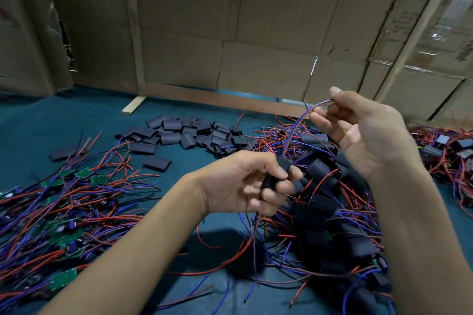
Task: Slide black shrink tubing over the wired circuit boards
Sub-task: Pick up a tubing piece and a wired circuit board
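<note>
Left hand (pixel 245 184) pinched a soft black tube (pixel 271 181); right hand (pixel 358 130) pinched the wires (pixel 294 128) near their tips. Limp stuff, best gripped near the ends.

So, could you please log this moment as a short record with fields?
left hand: holds a black shrink tube with wires running through it
right hand: fingers pinch the wire ends, raised
bare green boards: heap at left
empty tubes: pile at centre back
sleeved boards: heap at right
surface: teal mat
</note>
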Demonstrator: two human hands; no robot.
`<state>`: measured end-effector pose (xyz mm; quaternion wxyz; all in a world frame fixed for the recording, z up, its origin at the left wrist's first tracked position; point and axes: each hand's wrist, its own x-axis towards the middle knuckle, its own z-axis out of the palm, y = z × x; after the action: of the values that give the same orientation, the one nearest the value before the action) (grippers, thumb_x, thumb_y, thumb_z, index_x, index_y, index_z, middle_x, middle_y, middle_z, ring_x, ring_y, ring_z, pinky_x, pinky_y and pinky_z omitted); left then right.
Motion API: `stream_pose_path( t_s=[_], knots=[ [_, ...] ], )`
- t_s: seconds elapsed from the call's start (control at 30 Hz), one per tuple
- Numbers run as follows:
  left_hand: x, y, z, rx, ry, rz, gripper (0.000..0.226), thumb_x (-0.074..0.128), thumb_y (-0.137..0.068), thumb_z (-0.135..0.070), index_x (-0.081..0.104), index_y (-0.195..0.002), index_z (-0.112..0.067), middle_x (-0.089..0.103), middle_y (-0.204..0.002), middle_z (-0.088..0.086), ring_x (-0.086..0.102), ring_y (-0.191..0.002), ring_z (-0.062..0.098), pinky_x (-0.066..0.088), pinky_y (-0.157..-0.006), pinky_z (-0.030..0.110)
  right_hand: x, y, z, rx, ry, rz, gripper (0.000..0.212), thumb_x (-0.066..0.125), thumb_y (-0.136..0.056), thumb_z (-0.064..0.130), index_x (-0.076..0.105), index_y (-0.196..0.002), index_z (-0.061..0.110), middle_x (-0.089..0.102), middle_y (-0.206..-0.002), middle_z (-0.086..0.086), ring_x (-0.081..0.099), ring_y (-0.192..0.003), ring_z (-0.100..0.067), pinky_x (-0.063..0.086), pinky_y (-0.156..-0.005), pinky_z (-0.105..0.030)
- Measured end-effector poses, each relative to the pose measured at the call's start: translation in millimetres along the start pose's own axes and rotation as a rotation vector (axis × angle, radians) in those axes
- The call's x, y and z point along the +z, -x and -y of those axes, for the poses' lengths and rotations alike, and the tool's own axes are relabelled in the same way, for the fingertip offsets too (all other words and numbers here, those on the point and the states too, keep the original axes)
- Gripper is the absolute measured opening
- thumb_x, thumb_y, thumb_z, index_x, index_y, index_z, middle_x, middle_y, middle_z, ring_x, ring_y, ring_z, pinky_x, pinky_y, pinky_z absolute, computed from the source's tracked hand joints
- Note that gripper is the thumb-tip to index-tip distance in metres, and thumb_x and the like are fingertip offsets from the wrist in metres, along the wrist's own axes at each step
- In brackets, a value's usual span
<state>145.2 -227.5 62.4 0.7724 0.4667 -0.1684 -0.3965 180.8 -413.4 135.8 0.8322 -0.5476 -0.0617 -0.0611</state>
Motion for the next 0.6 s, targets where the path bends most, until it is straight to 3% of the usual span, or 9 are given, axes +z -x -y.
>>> stream_pose_path(
  t_s=[0.07,0.13,0.2,0.27,0.37,0.43,0.47,0.53,0.6],
  knots=[
    [-2,0,-3,-0.028,-0.039,-0.023,0.014,0.041,-0.081,-0.013,0.053,-0.086,-0.016,0.029,-0.065,-0.007,0.019,-0.049,0.006,0.013,-0.045,0.019,-6,0,6,0.014,0.092,0.039,0.011,0.067,-0.093,0.004,0.061,-0.088,-0.004,0.058,-0.056,-0.004,0.071,-0.059,-0.024,0.060,-0.060,-0.027],
    [-2,0,-6,-0.045,-0.115,-0.078,0.011,0.040,-0.078,-0.014,0.050,-0.079,-0.019,0.022,-0.064,-0.007,0.012,-0.048,0.007,0.009,-0.042,0.020,-15,0,13,0.060,0.230,0.109,0.014,0.070,-0.089,0.006,0.061,-0.088,-0.005,0.059,-0.060,-0.007,0.072,-0.061,-0.027,0.060,-0.057,-0.028],
    [-1,-1,-9,-0.030,-0.323,-0.201,0.012,0.045,-0.074,-0.018,0.056,-0.076,-0.018,0.025,-0.061,-0.007,0.015,-0.047,0.007,0.010,-0.041,0.019,-26,2,22,0.103,0.387,0.165,0.024,0.076,-0.079,0.011,0.060,-0.085,-0.005,0.060,-0.061,-0.011,0.072,-0.060,-0.029,0.060,-0.056,-0.029],
    [7,-2,-11,-0.014,-0.596,-0.402,0.026,0.050,-0.069,-0.026,0.065,-0.086,-0.014,0.032,-0.057,-0.009,0.021,-0.043,0.008,0.015,-0.042,0.015,-36,7,33,0.141,0.552,0.167,0.029,0.078,-0.071,0.017,0.061,-0.081,-0.005,0.062,-0.062,-0.014,0.072,-0.060,-0.030,0.061,-0.055,-0.031],
    [28,-13,-8,0.092,-0.912,-0.497,0.050,0.046,-0.070,-0.041,0.064,-0.106,-0.012,0.049,-0.058,-0.017,0.041,-0.045,0.005,0.032,-0.043,0.020,-54,10,45,0.121,0.900,-0.036,0.020,0.083,-0.077,0.028,0.071,-0.071,0.013,0.072,-0.075,-0.015,0.072,-0.073,-0.032,0.062,-0.059,-0.039],
    [48,-25,9,0.195,-1.102,-0.414,0.045,0.038,-0.077,-0.040,0.061,-0.111,-0.020,0.060,-0.087,-0.015,0.057,-0.076,0.006,0.052,-0.069,0.031,-68,10,53,0.028,1.119,-0.258,0.024,0.078,-0.082,0.046,0.068,-0.069,0.028,0.070,-0.086,-0.010,0.067,-0.090,-0.035,0.060,-0.076,-0.054],
    [55,-32,21,0.242,-1.247,-0.355,0.041,0.036,-0.083,-0.035,0.059,-0.112,-0.019,0.060,-0.098,-0.006,0.058,-0.088,0.014,0.052,-0.081,0.039,-75,10,59,-0.007,1.126,-0.331,0.028,0.070,-0.082,0.057,0.063,-0.070,0.032,0.069,-0.094,-0.010,0.064,-0.096,-0.037,0.056,-0.084,-0.060],
    [70,-50,55,0.249,-1.433,-0.336,0.029,0.039,-0.096,-0.024,0.054,-0.118,-0.013,0.058,-0.108,0.009,0.055,-0.097,0.027,0.052,-0.088,0.047,-100,0,66,-0.092,1.081,-0.358,0.039,0.055,-0.075,0.074,0.059,-0.078,0.035,0.066,-0.100,-0.005,0.062,-0.097,-0.036,0.052,-0.087,-0.060],
    [84,-67,86,0.200,-1.419,-0.379,0.023,0.046,-0.102,-0.024,0.050,-0.123,-0.016,0.053,-0.120,0.012,0.052,-0.107,0.030,0.050,-0.096,0.048,-103,2,72,-0.206,1.097,-0.343,0.049,0.050,-0.065,0.082,0.060,-0.086,0.038,0.063,-0.090,0.008,0.063,-0.092,-0.032,0.052,-0.084,-0.054]
  ],
)
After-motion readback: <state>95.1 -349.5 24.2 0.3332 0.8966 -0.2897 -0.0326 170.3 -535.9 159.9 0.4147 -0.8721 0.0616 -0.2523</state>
